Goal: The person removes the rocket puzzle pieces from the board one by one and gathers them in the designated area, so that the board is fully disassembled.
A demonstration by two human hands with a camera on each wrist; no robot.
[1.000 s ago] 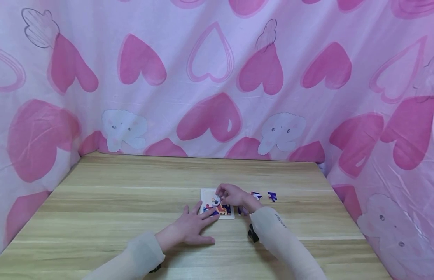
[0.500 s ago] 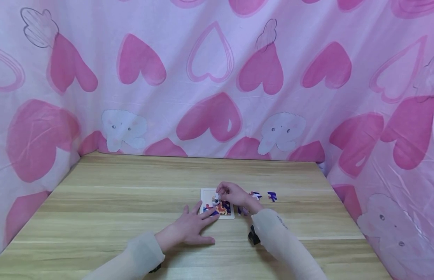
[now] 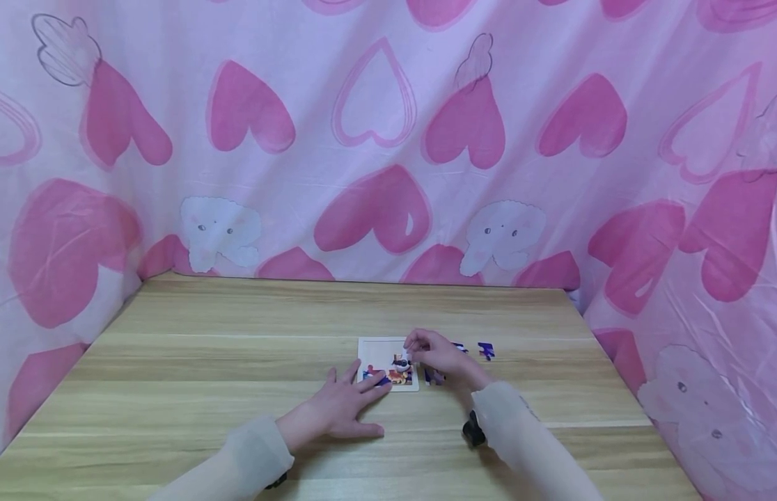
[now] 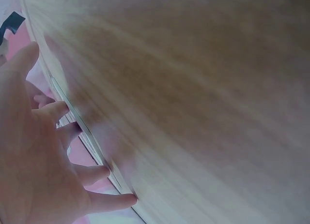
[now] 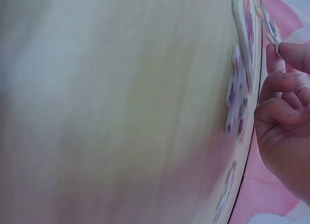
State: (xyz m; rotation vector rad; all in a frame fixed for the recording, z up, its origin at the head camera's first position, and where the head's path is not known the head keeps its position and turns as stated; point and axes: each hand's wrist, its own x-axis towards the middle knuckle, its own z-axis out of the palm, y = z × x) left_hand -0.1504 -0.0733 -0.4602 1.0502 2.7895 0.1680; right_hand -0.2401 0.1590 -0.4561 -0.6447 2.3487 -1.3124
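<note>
A white-rimmed puzzle tray (image 3: pixel 377 343) lies on the wooden table, its lower part filled with colourful picture pieces. My left hand (image 3: pixel 344 406) lies spread flat at the tray's lower left, fingertips on its edge and filled part; the left wrist view shows the straight fingers (image 4: pixel 92 174) along the rim. My right hand (image 3: pixel 435 351) is over the tray's right side. Between thumb and forefinger it pinches a puzzle piece (image 3: pixel 402 362) with a white and dark print. In the right wrist view this piece (image 5: pixel 271 28) is tilted up above the tray, the other fingers curled.
Loose puzzle pieces lie right of the tray: one purple piece (image 3: pixel 434 376) close to its rim, another (image 3: pixel 486 350) farther right, and one (image 3: pixel 460 346) partly behind my right hand. A pink heart-printed curtain (image 3: pixel 376 209) hangs behind and beside the table (image 3: pixel 238 334).
My right hand has moved right across the tray with the pinched puzzle piece, which has turned and now sits over the tray's right side. The left hand stays in place.
</note>
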